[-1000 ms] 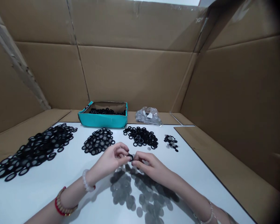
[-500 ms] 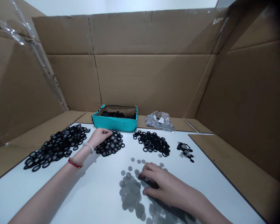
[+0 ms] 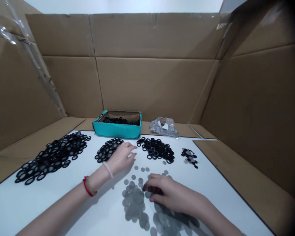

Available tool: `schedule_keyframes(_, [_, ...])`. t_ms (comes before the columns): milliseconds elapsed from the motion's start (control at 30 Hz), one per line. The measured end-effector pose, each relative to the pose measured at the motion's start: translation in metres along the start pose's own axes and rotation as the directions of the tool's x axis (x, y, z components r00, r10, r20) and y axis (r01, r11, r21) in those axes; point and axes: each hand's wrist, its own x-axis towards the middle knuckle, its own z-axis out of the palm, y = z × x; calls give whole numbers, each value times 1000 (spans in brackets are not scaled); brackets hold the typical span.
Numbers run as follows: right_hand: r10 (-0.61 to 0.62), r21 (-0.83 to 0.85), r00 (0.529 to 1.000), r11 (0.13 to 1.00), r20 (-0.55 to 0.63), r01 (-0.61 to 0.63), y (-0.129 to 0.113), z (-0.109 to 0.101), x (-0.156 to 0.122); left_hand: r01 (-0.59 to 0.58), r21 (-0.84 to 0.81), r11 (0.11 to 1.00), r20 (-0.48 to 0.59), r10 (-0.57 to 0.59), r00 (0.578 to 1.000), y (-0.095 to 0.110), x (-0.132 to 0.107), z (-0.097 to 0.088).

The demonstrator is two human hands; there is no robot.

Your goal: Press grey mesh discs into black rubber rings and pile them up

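Holding the right hand [image 3: 157,193] curled over something dark [image 3: 153,189] beside the grey discs [image 3: 134,203]; whether it is gripping, I cannot tell. Left hand [image 3: 121,158] is lying open beyond the discs, grasping nothing.

Single head-worn view, facing forward and down, close above white table [image 3: 27,205], cardboard walls [image 3: 157,88] filling upper frame

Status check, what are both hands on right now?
Right hand: fingers curled over a dark piece, among grey mesh discs. Left hand: between black ring piles, grip unclear.
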Motion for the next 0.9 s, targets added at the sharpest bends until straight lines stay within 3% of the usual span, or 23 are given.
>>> schedule_keyframes(67, [-8, -6, 1000, 1000, -20, 8, 3, -2, 1, -68, 37, 997, 42, 66, 997, 15, 8, 20])
schedule_keyframes(167, [-13, -15, 999, 1000, -50, 13, 7, -6, 1, -79, 105, 991, 64, 72, 995, 24, 25, 40])
schedule_keyframes(400, [17, -42, 996, 999, -84, -20, 8, -3, -2, 15, 242, 970, 52, -28, 998, 24, 32, 61])
schedule_keyframes(633, [-109, 25, 991, 994, -78, 111, 14, 3, 8, 54, 202, 978, 31, -61, 998, 21, 38, 64])
schedule_keyframes(900, [-122, 158, 985, 977, -125, 141, 19, 4, 16, 112, -33, 993, 23, -112, 993, 20, 39, 50])
